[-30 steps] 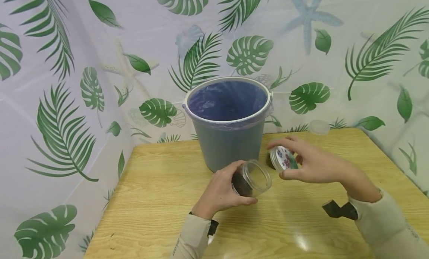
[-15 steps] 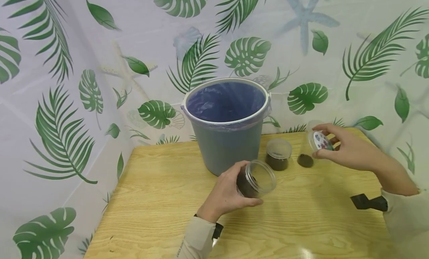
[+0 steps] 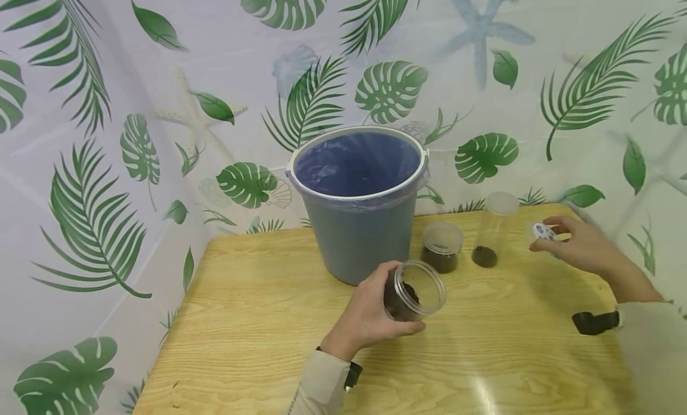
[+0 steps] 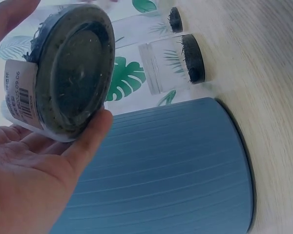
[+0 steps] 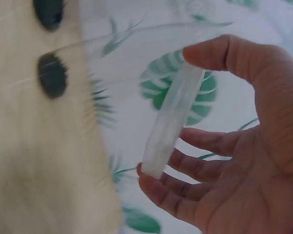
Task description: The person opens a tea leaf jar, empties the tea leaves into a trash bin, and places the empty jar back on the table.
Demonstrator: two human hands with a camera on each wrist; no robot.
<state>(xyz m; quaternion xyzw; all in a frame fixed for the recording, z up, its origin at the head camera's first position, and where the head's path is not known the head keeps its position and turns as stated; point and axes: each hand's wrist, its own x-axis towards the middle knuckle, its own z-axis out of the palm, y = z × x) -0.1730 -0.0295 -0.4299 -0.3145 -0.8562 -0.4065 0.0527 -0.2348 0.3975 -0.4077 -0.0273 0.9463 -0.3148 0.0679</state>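
My left hand (image 3: 367,316) grips a clear plastic jar (image 3: 399,302) with dark, crumbly material inside, in front of the bucket. The jar leans over, its uncovered mouth facing right. In the left wrist view its base and a white barcode label (image 4: 20,95) show. Over the right part of the table, my right hand (image 3: 585,251) pinches a round lid (image 5: 173,119) by its edge between thumb and fingers. A printed sticker covers the lid's top. Left of that hand stands a tall clear jar (image 3: 496,224) with a little dark material at its bottom.
A grey bucket (image 3: 359,242) with a thin bluish liner stands at the back middle of the wooden table (image 3: 257,331). Beside it is a short clear jar (image 3: 441,257), partly filled with dark material. A leaf-patterned sheet (image 3: 177,39) hangs behind and along the sides.
My right hand has carried the lid away to the right, past the tall jar, uncovering both standing jars to view. The left hand with its jar has shifted only slightly.
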